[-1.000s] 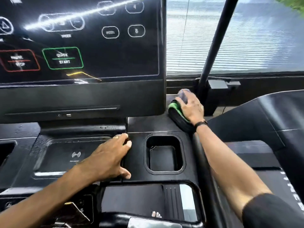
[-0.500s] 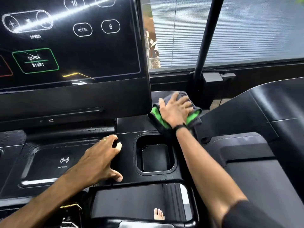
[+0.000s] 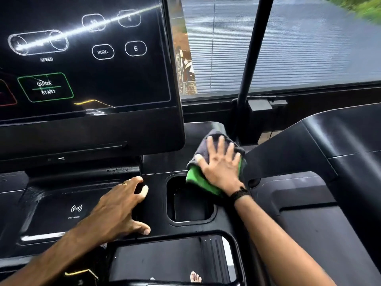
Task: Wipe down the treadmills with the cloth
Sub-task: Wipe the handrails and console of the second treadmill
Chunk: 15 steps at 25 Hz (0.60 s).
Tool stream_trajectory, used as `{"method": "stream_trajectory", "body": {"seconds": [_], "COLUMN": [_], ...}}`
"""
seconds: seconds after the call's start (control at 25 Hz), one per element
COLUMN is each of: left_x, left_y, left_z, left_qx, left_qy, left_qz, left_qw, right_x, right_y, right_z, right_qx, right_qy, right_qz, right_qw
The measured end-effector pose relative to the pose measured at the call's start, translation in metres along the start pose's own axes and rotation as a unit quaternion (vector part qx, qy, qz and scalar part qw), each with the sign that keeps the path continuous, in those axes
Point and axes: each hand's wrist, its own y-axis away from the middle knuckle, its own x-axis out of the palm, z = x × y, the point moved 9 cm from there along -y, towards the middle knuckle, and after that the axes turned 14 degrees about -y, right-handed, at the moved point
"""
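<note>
Right hand pressing cloth flat on treadmill console, left hand braced on console.

Right hand (image 3: 221, 164), fingers spread straight, presses the grey-green cloth (image 3: 195, 176) onto the console top (image 3: 156, 203), at the back right corner of the square cup holder (image 3: 189, 200); the cloth's green edge overhangs the holder rim. Holder looks to hold nothing, inside dark. Left hand (image 3: 119, 211) rests on the console between the wireless charging tray (image 3: 51, 211) and the holder, fingers loosely bent, gripping nothing. Touchscreen (image 3: 82, 58) shows QUICK START. Versus half a second ago: cloth and right hand slid nearer toward the holder, fingers more splayed; left hand unchanged.
</note>
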Motion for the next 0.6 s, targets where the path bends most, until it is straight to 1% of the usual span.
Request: {"method": "stream_trajectory", "body": {"seconds": [0.08,0.12,0.16,0.2,0.24,0.28,0.32,0.36,0.4,0.44,0.48,0.52,0.56,0.6], "left_x": [0.000,0.000,0.000,0.000,-0.001,-0.001,0.000,0.001,0.004,0.005,0.006,0.007,0.007,0.004], "left_y": [-0.001,-0.002,-0.003,-0.003,-0.004,-0.003,-0.003,-0.002,-0.001,0.000,0.000,0.000,0.000,0.001], "left_z": [0.001,0.001,0.002,0.002,0.002,0.003,0.003,0.004,0.004,0.006,0.008,0.009,0.010,0.009], "left_qx": [0.000,0.000,0.000,0.000,0.000,0.000,0.001,0.001,0.003,0.002,-0.001,0.000,0.004,0.010], "left_qy": [-0.001,0.001,0.004,0.006,0.007,0.006,0.004,0.010,0.026,0.042,0.047,0.041,0.030,0.023], "left_qz": [-0.006,-0.007,-0.008,-0.008,-0.009,-0.010,-0.007,-0.003,-0.001,-0.007,-0.012,-0.013,-0.016,-0.021], "left_qw": [1.000,1.000,1.000,1.000,1.000,1.000,1.000,1.000,1.000,0.999,0.999,0.999,0.999,0.999], "right_x": [-0.010,-0.014,-0.013,-0.007,0.002,0.012,0.025,0.041,0.055,0.060,0.060,0.058,0.050,0.041], "right_y": [-0.033,-0.048,-0.058,-0.064,-0.066,-0.061,-0.050,-0.035,-0.014,0.009,0.025,0.032,0.033,0.029], "right_z": [-0.015,-0.009,0.006,0.024,0.048,0.073,0.097,0.119,0.138,0.153,0.157,0.151,0.141,0.126], "right_qx": [0.132,0.172,0.193,0.197,0.173,0.131,0.080,0.015,-0.061,-0.147,-0.219,-0.261,-0.278,-0.269], "right_qy": [-0.061,-0.077,-0.074,-0.056,-0.023,0.015,0.021,-0.013,-0.058,-0.057,-0.019,0.016,0.036,0.048], "right_qz": [-0.005,-0.019,-0.022,-0.022,-0.023,-0.028,-0.012,0.029,0.077,0.101,0.091,0.072,0.054,0.041], "right_qw": [0.989,0.982,0.978,0.979,0.984,0.991,0.996,0.999,0.993,0.982,0.971,0.962,0.958,0.961]}}
